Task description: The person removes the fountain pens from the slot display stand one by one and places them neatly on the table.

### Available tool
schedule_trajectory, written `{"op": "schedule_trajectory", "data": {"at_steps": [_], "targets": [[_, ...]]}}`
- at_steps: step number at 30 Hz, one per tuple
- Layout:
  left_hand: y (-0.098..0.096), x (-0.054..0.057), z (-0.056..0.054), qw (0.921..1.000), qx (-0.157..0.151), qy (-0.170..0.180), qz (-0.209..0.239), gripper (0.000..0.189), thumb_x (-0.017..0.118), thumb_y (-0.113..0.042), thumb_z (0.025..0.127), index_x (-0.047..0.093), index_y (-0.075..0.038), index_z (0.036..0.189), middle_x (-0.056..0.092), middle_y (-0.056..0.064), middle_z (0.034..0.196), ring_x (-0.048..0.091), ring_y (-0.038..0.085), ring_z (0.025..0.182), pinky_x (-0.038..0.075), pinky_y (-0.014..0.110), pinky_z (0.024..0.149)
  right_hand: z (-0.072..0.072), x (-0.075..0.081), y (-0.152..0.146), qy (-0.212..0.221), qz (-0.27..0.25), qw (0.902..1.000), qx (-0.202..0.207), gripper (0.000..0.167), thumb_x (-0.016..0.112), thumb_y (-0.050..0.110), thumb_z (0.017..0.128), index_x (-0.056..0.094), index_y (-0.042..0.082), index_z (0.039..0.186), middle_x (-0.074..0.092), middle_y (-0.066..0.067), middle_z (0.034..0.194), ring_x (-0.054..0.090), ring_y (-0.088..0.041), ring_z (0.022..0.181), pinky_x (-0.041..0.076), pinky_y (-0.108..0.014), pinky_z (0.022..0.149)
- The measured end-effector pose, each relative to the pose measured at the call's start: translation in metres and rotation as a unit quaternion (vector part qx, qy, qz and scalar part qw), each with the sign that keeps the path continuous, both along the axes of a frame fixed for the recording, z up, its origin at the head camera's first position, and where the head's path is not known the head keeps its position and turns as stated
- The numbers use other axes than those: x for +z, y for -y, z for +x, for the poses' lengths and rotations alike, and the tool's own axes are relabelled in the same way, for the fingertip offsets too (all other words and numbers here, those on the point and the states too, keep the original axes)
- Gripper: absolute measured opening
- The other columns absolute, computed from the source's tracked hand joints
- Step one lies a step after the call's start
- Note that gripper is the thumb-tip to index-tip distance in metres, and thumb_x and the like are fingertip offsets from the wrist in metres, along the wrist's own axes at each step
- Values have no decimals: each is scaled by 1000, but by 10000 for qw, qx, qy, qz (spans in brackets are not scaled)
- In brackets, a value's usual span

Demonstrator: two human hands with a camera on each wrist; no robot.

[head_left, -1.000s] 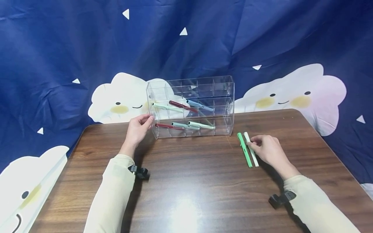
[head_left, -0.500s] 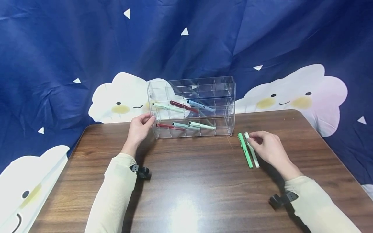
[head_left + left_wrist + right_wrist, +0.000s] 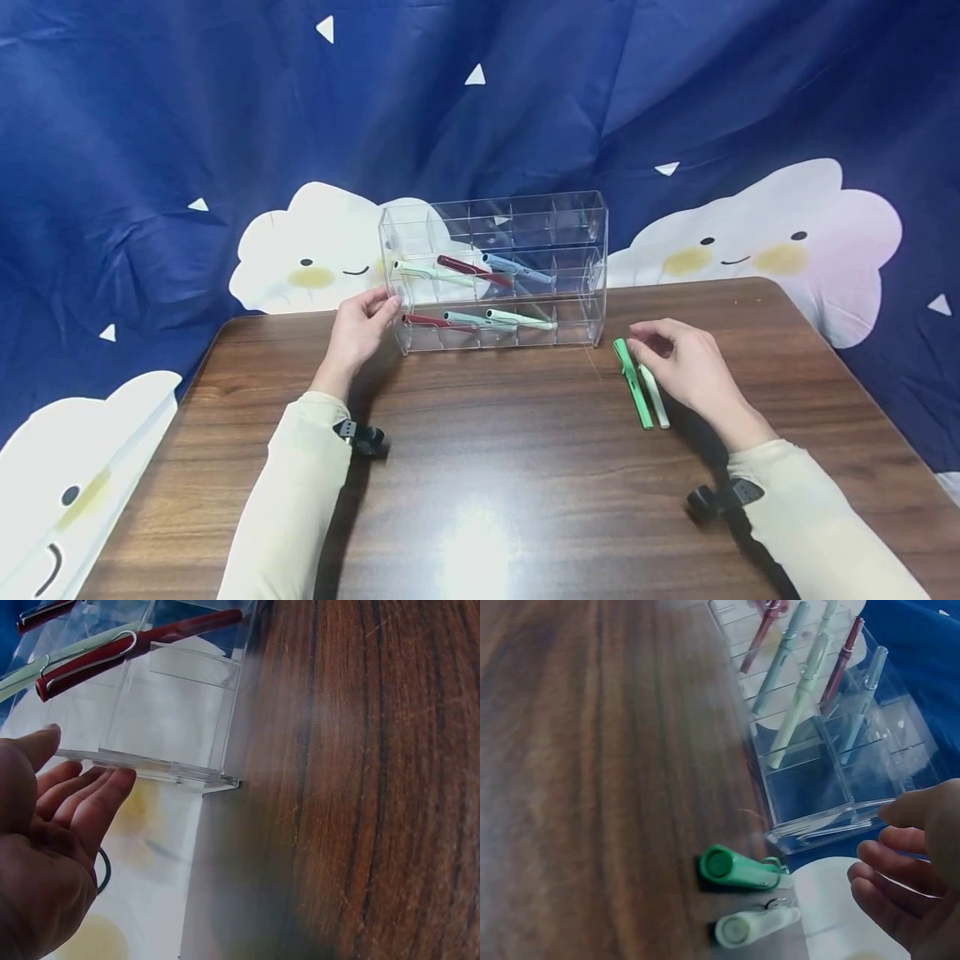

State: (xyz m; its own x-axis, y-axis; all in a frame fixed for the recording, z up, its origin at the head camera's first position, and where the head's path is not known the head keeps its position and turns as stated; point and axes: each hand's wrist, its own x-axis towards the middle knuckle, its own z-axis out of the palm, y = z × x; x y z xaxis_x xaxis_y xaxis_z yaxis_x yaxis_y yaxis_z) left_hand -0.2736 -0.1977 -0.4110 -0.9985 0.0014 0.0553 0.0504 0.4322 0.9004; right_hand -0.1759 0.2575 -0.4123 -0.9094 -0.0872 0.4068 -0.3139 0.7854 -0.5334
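Note:
A clear acrylic pen rack (image 3: 570,308) stands at the back of the table, pens lying in its compartments. My left hand (image 3: 362,329) pinches the rack's left side panel; in the left wrist view the thumb (image 3: 45,742) is on one side and the fingers on the other. To the right of the rack, a bright green pen (image 3: 634,387) and a pale mint pen (image 3: 656,402) lie side by side. Over the mint pen's far end hovers my right hand (image 3: 686,362), hiding that end in the head view. The right wrist view shows its loosely bent fingers (image 3: 889,892) holding nothing.
In the rack's middle tier are a mint pen (image 3: 427,272), a dark red pen (image 3: 468,268) and a blue pen (image 3: 517,268). The lower tier holds red, grey-blue and mint pens. A blue cloud-print curtain (image 3: 525,108) hangs behind the wooden table (image 3: 480,442).
My right hand has shifted a little away from me along the mint pen, its fingertips now over the far end. My left hand stays at the rack; the pens keep their places.

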Motion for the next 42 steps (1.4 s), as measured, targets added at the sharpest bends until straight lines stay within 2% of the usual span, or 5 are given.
{"op": "schedule_trajectory", "data": {"at_steps": [10, 21, 29, 38, 42], "targets": [[0, -1, 2, 9999, -2, -116, 4, 45, 65, -23, 110, 63, 6, 145, 75, 30, 126, 70, 0, 89, 57, 7, 73, -4, 13, 10, 188, -400, 9987, 257, 23, 77, 7, 98, 78, -3, 119, 81, -22, 111, 79, -35, 93, 66, -20, 76], [0, 1, 2, 9998, -21, -202, 68, 42, 65, -22, 110, 65, 5, 143, 77, 30, 118, 68, 4, 80, 53, 12, 61, -17, 20, 26, -165, -142, 9975, 667, 25, 80, 5, 95, 80, 4, 120, 82, -18, 114, 62, -11, 66, 46, -19, 57], [-1, 0, 2, 9999, -54, -117, 48, 45, 65, -23, 111, 62, 5, 146, 75, 28, 127, 71, 0, 91, 57, 8, 73, -19, 17, 39, -47, -334, 9952, 916, 26, 78, 6, 98, 79, 7, 123, 80, -16, 122, 42, -1, 50, 43, -18, 50], [0, 0, 1, 9999, -89, -108, 68, 45, 64, -21, 111, 61, 6, 147, 75, 26, 130, 74, 7, 97, 57, 7, 74, -27, 11, 56, -195, -417, 9922, 1160, 30, 78, 4, 97, 78, 7, 127, 79, -17, 126, 52, -9, 60, 47, -23, 59], [0, 0, 1, 9999, -66, -119, 56, 44, 64, -22, 111, 61, 5, 146, 74, 25, 131, 76, 15, 106, 58, 7, 78, -30, 9, 65, -150, -496, 9914, 1199, 31, 79, 3, 97, 77, 6, 128, 79, -16, 126, 75, -31, 102, 60, -41, 89]]}}
